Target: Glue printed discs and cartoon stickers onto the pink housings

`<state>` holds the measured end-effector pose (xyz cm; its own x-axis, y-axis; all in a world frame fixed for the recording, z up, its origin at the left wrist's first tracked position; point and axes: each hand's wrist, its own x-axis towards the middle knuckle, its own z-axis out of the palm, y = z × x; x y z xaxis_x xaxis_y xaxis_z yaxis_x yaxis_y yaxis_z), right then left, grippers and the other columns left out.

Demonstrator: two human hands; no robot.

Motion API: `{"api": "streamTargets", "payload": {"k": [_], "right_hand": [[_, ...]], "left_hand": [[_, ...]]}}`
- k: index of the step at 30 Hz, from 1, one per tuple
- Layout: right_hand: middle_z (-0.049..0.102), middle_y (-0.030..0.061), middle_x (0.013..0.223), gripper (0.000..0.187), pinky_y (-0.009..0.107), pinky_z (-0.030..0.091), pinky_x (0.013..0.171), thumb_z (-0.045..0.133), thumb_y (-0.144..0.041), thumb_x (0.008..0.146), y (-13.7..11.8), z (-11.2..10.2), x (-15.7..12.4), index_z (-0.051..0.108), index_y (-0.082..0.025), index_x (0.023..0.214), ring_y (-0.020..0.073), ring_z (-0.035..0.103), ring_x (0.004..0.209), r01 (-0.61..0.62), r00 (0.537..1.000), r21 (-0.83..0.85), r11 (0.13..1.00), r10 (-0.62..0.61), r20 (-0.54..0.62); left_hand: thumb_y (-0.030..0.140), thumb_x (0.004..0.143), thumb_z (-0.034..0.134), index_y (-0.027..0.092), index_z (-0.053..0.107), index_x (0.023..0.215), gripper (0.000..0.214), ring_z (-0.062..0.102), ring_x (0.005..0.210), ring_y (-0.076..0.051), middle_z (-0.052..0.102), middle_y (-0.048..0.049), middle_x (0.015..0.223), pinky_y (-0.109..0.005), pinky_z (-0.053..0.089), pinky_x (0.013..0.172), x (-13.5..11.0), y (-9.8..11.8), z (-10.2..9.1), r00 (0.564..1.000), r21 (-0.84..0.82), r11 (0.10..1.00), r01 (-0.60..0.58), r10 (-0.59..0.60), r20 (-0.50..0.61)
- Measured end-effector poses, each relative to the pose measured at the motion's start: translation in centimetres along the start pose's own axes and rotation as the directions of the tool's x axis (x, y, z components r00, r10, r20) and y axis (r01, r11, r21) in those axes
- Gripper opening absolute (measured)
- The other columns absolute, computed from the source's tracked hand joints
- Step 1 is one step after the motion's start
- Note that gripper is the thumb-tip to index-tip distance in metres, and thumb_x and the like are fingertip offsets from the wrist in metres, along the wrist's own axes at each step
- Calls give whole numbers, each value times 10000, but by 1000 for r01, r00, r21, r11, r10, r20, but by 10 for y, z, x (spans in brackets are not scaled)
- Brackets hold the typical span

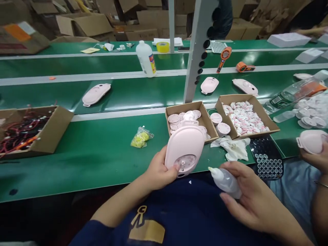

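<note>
My left hand (164,171) is closed round a pale pink oval plastic housing (185,143), the thumb on the round recess near its lower end. Inside that recess lies a patterned disc with small marks. In my right hand (248,194) is a translucent squeeze bottle (227,182), its yellowish nozzle tilted up and left toward the housing but apart from it. Just beyond the housing stands a cardboard box (208,121) of round pink-and-white discs. A crumpled white cloth (233,147) lies on the green bench beyond the bottle.
Another cardboard box (274,128) holds small white-and-pink pieces. At left is a box (57,126) of wired parts. A bag of yellow bits (141,137) lies on the bench. Pink housings (96,94) rest on the belt beside a metal post (196,51). A co-worker's hand (316,157) holds another housing at right.
</note>
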<state>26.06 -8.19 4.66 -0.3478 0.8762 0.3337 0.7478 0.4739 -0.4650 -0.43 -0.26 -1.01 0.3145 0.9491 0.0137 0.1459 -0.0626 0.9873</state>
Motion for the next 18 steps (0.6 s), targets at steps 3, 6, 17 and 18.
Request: {"api": "streamTargets", "payload": {"k": [3,6,17,18], "right_hand": [[668,92,1008,455,307,581,744,562,-165,807,-8,0,0,472,-182,1253,199,688,849,54,998,30,998,-54,-15],[667,82,987,499,296,567,715,601,-81,801,-13,-4,3,517,-196,1280,184,655,844,116,993,43,992,-116,-7],[700,79,920,715,313,555,587,609,-28,764,-28,-3,3,477,-213,1442,193,648,744,125,989,38,991,-121,-88],[701,77,920,715,316,558,593,609,-35,768,-29,-3,3,473,-220,1445,193,647,746,117,990,39,992,-113,-89]], "left_hand": [[279,735,637,134,600,1204,493,700,866,-257,746,-117,1045,-355,562,784,-3,2,-1,997,20,997,-78,77,18],[274,727,634,136,602,1218,511,702,889,-268,745,-120,1055,-359,560,803,-4,4,-1,993,5,994,-112,112,20],[271,647,713,132,633,1129,508,708,879,-278,751,-129,1015,-380,569,803,-7,4,-1,996,-168,985,-46,33,-80],[282,643,727,133,627,1130,519,707,905,-287,747,-134,1038,-389,571,810,-7,3,-1,996,-208,978,-12,-6,-88]]}}
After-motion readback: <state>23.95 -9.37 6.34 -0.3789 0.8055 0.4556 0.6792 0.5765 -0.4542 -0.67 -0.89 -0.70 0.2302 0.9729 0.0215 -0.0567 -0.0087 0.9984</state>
